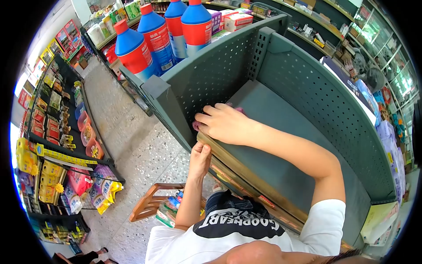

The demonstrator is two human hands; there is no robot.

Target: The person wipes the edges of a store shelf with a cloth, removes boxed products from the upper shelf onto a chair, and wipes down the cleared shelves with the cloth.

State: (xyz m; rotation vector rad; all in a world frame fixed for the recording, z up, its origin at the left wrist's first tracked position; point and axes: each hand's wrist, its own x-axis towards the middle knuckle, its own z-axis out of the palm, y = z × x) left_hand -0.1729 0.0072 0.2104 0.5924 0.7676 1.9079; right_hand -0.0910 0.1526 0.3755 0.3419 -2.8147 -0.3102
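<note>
"So, where's the cloth?"

"Bunched under the right hand, poking out by the fingertips and again beyond the knuckles. Palm down, fingers slightly spread; whether they clutch it or merely press, I can't tell."

"And the left hand?"

"Pinched on the end of the rail, just below the cloth, thumb uppermost."

"What could go wrong?"

"Too hard a pull from that pinch might work the rail loose. A sharp shove from the right hand could jam its fingers against the holed panel just ahead of them, or snag the cloth there."

"Those bottles?"

"Beyond the panel, ahead of both hands. A knock that shakes the panel may rock them."

"Anything nearer?"

"The chair, below and left of the left hand; a step that way might bump it."
</note>
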